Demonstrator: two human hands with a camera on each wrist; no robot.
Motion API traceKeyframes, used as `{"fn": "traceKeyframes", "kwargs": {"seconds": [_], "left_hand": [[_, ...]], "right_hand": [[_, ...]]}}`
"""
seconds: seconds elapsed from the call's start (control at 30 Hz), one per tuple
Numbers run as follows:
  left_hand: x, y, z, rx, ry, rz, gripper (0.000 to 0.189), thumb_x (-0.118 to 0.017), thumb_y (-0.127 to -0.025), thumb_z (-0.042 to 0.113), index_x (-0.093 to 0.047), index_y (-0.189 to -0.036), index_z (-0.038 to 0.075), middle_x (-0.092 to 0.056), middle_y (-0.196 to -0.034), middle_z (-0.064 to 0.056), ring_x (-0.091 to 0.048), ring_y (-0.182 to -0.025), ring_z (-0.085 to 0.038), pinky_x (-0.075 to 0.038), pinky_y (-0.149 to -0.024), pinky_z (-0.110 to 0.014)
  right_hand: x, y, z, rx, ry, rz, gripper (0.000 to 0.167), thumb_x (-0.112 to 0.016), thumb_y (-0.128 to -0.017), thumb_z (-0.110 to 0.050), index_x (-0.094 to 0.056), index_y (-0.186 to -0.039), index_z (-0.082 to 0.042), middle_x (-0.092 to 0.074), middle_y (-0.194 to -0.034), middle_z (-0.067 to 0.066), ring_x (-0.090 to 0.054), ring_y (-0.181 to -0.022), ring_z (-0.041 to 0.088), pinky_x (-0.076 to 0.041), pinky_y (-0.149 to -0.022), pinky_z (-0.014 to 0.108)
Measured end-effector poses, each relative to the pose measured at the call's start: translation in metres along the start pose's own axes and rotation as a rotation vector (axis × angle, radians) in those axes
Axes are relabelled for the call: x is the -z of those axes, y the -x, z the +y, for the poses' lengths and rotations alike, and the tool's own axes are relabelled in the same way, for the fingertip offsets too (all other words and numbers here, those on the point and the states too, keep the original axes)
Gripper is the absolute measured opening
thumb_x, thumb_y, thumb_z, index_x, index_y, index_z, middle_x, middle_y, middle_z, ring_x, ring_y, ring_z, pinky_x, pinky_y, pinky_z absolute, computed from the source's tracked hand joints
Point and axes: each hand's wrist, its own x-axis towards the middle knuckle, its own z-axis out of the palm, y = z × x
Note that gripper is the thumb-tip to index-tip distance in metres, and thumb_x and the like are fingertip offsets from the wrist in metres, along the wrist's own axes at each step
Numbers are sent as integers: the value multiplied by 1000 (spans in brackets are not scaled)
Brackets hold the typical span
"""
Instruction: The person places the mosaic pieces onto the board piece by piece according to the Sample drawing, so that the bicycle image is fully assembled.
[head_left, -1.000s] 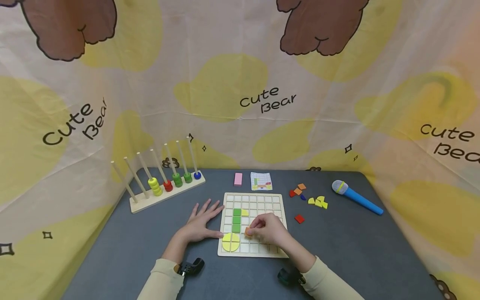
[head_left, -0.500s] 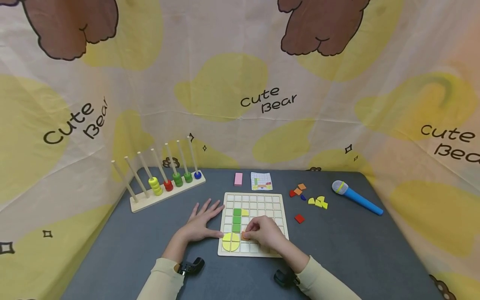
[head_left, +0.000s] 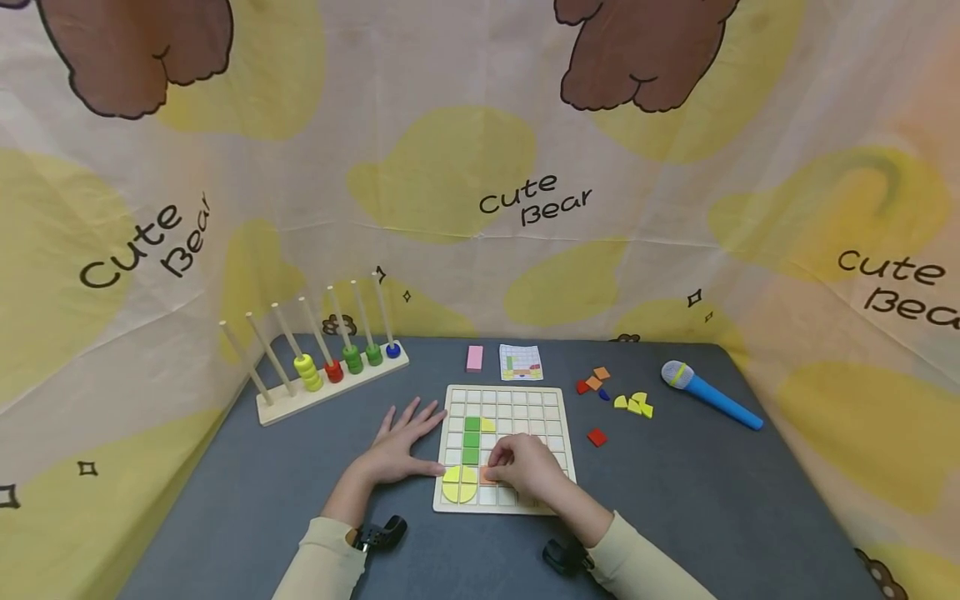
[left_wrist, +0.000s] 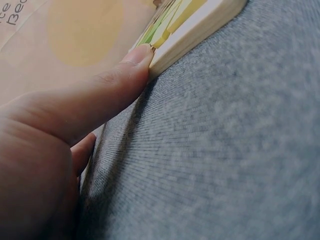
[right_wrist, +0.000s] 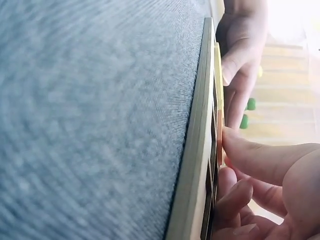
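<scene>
A wooden grid board [head_left: 567,454] lies on the table. On it are green square tiles [head_left: 471,440] in a column, a small yellow piece [head_left: 488,425] and yellow quarter-circle tiles [head_left: 459,484] forming a round shape. My right hand [head_left: 528,465] is over the board, thumb and curled fingers at an orange square tile [head_left: 485,474] that lies flat beside the yellow round. In the right wrist view, the thumb touches this tile [right_wrist: 220,135]. My left hand [head_left: 397,454] is spread at the board's left edge, thumb tip touching it; the left wrist view shows this thumb [left_wrist: 135,62].
Loose orange tiles [head_left: 597,377], yellow pieces [head_left: 634,405] and a red tile [head_left: 597,437] lie right of the board. A blue microphone [head_left: 716,397] is farther right. Behind are a pink block [head_left: 475,358] and a pattern card [head_left: 521,363]. A bead abacus [head_left: 322,387] stands back left.
My right hand has moved slightly left with the orange tile, which was tilted and now lies flat next to the yellow round. The left hand has stayed put.
</scene>
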Motion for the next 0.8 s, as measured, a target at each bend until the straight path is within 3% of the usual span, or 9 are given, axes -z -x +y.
{"fn": "traceKeyframes", "kwargs": {"seconds": [0.2, 0.5, 0.8], "left_hand": [[0, 0, 0, -5, 9, 0, 100, -74, -78, 68, -32, -160, 30, -18, -170, 3, 2, -158, -30, 13, -121, -60], [0, 1, -2, -13, 6, 4, 101, -73, -77, 70, -32, -160, 30, -18, -170, 3, 2, -158, -30, 12, -121, -60], [0, 1, -2, -11, 7, 2, 101, -73, -77, 71, -32, -160, 30, -18, -170, 3, 2, -158, -30, 12, -121, -60]], "right_hand": [[17, -3, 0, 4, -47, 12, 11, -82, -85, -18, -72, -80, -19, -64, -75, -6, -54, -67, 13, -44, -58, 26], [57, -12, 7, -52, -102, 152, 8, -79, -87, -14, -74, -83, -18, -67, -82, -4, -56, -69, 16, -46, -59, 29], [82, -13, 20, -103, -105, 234, 5, -79, -87, -15, -75, -89, -13, -69, -86, 1, -56, -73, 19, -48, -60, 30]]}}
